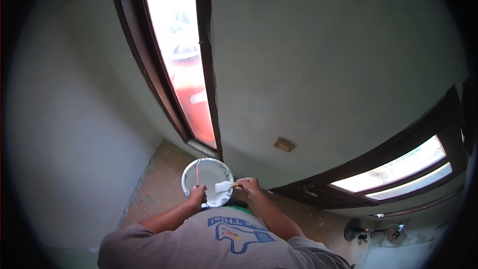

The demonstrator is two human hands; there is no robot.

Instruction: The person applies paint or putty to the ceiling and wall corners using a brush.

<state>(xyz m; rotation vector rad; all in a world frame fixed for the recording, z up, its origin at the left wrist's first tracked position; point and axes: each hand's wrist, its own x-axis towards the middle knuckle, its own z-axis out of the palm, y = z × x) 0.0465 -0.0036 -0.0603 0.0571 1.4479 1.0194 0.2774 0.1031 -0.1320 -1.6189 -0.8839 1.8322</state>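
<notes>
A round white bucket (186, 175) with paint-smeared rim is just in front of my body, pale paint inside. My left hand (198, 195) is closed at its near left side, on the thin reddish bucket handle (197, 173) that crosses the opening. My right hand (249, 186) is at the right rim, its fingers wrapped round the wooden handle of a paintbrush (224, 187). The brush's wide, white-coated bristles point left, over the bucket's opening. Small reddish marks show on the right hand.
Ahead is a pale wall (318, 69) with a small tan box (284, 144) low on it. A dark-framed window (186, 60) rises at left, and a dark door with glass panes (398, 167) lies right. A standing fan (393, 234) is on the brownish floor (154, 179) at lower right.
</notes>
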